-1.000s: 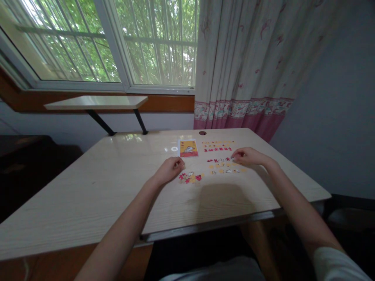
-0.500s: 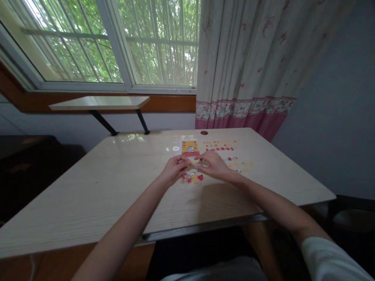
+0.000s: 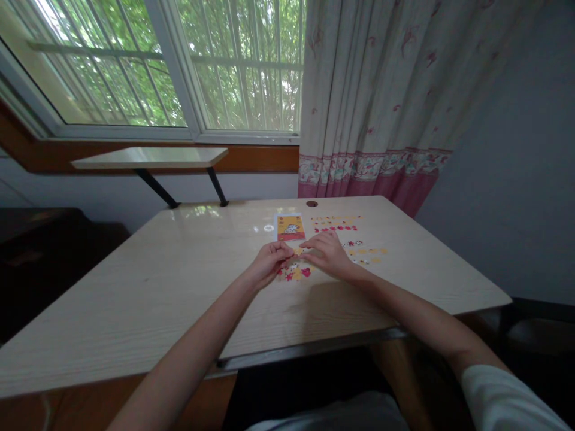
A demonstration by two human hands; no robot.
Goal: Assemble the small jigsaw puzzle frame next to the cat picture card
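Observation:
My left hand (image 3: pixel 272 261) pinches a small puzzle piece (image 3: pixel 296 253) between thumb and fingertips, just above the table. Facing it from the right is my right hand (image 3: pixel 327 254), its thumb and forefinger curved and slightly apart beside that piece. Whether they touch it is too small to tell. Below the hands lies a loose pile of red, yellow and white puzzle pieces (image 3: pixel 290 276), partly covered by my left hand. Beyond my fingers rests a picture card (image 3: pixel 290 227) with a white cartoon animal on yellow and red.
Rows of sorted pieces (image 3: pixel 336 228) lie to the right of the card, more of them partly behind my right hand. A raised shelf (image 3: pixel 153 158) stands at the table's (image 3: pixel 188 287) back left. Near the back edge is a round cable hole (image 3: pixel 312 204).
My left hand has come slightly lower, its fingers more closed around the piece. My right thumb and forefinger have drawn a little nearer each other. The camera view has shifted slightly.

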